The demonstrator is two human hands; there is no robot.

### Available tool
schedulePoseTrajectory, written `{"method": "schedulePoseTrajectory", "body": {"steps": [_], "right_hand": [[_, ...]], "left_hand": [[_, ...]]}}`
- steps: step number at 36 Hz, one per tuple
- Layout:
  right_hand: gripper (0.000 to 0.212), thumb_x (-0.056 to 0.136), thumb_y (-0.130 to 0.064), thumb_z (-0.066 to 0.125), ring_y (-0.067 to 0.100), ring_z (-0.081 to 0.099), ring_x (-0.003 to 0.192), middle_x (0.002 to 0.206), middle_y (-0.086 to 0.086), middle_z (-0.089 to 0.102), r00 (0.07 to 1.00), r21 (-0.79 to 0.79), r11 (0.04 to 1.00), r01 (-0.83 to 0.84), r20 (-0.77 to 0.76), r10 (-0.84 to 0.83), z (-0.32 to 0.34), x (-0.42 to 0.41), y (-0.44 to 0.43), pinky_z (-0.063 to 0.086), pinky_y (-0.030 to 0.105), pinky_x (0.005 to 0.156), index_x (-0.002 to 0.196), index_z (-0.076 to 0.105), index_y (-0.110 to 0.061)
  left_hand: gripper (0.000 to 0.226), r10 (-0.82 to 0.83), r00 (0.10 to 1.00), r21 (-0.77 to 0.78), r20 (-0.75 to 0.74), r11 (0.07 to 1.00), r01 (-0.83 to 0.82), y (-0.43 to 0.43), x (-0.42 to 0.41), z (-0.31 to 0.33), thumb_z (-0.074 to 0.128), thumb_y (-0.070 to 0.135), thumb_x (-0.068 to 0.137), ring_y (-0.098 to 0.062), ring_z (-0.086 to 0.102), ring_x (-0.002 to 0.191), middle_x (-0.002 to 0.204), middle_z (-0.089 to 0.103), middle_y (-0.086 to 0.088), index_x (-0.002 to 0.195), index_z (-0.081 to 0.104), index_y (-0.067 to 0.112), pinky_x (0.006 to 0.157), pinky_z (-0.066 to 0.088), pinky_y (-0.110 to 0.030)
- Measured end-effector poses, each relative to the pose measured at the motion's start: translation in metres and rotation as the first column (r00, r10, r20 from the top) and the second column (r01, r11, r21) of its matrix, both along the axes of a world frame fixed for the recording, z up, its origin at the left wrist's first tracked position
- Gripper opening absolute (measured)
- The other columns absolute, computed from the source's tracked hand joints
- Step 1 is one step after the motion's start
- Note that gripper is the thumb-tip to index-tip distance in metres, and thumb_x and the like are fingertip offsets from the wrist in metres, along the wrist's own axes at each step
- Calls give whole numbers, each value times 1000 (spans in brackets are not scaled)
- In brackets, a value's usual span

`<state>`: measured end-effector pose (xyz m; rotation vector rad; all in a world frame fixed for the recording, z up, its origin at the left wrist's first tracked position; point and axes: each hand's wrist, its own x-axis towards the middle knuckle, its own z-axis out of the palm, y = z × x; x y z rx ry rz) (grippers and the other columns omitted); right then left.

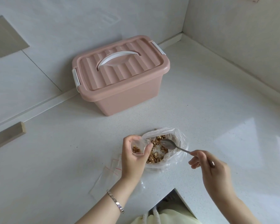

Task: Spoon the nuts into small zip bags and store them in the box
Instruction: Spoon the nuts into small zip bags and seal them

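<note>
— Brown, crumbly nuts lie in one crinkled clear bag, right beside the fingertips of the left hand.
— And those fingers?
— Curled, pinching one small zip bag with a few nuts inside. The fingers of the right hand pinch one smooth metal spoon, its oval bowl beyond them, over the nuts.
— The box?
— One pink ribbed box, lidded, far beyond both hands.

The spoon handle's middle vanishes inside the right hand. Just left of the big nut bag, the left hand covers part of the small zip bag and the spare bags.
</note>
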<state>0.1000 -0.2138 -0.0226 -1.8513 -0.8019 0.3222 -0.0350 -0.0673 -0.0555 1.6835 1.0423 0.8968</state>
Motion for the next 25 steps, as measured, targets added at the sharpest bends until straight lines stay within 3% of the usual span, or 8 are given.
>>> {"method": "schedulePoseTrajectory", "body": {"steps": [4, 5, 7, 9, 14, 18, 25], "right_hand": [[53, 78, -78, 27, 5, 62, 61, 74, -15, 66, 1000, -103, 995, -9, -26, 7, -11, 2, 1, 48, 13, 57, 79, 59, -36], [48, 81, -75, 29, 4, 62, 61, 70, -12, 66, 1000, -129, 991, -17, -23, 15, -13, 2, 2, 47, 12, 57, 78, 58, -37], [25, 90, -49, 41, 5, 62, 62, 59, -5, 64, 999, -182, 983, -34, -23, 31, -19, 3, 4, 48, 15, 57, 77, 58, -37], [23, 92, -23, 47, 6, 61, 63, 59, -5, 63, 998, -215, 975, -57, -36, 50, -25, 3, 5, 49, 17, 58, 76, 58, -36], [26, 94, -22, 44, 8, 62, 57, 58, 0, 65, 971, -244, 969, -47, -241, -13, -37, -1, 10, 52, 18, 59, 77, 63, -29], [29, 95, -21, 42, 17, 64, 55, 57, 5, 67, 866, -214, 977, 12, -486, -117, -45, -3, 14, 55, 24, 55, 79, 65, -13], [37, 97, -25, 39, 22, 64, 54, 61, 14, 67, 646, -219, 973, 69, -734, -211, -49, -5, 13, 57, 29, 57, 85, 63, -1]], "left_hand": [[32, 10, 1000, -90, -29, 996, -12, 2, -6, 3, 75, 15, 74, 6, 55, 83, 89, 59, 6, 87, 48, 26, 68, 42, -4], [31, 10, 998, -103, -64, 995, -17, 3, -9, 0, 75, 16, 75, 6, 56, 82, 89, 59, 7, 87, 48, 26, 66, 42, -3], [29, -7, 986, -115, -167, 993, -13, 5, -14, -5, 74, 23, 75, -1, 58, 81, 89, 60, 8, 87, 48, 26, 64, 41, -3], [30, -55, 957, -133, -283, 991, 17, 5, -18, -11, 74, 30, 75, -5, 56, 83, 90, 59, 9, 89, 47, 26, 62, 40, -5], [34, -180, 868, -170, -464, 979, 112, 2, -22, -20, 71, 36, 76, -6, 52, 82, 94, 53, 7, 93, 45, 23, 62, 37, -11], [33, -225, 845, -249, -486, 962, 113, -1, -19, -20, 68, 37, 79, -6, 50, 76, 91, 51, 7, 94, 43, 22, 56, 37, -14], [29, -253, 845, -319, -471, 942, 104, -2, -10, -17, 65, 37, 82, -7, 52, 80, 95, 55, 5, 94, 42, 24, 55, 37, -11]]}}
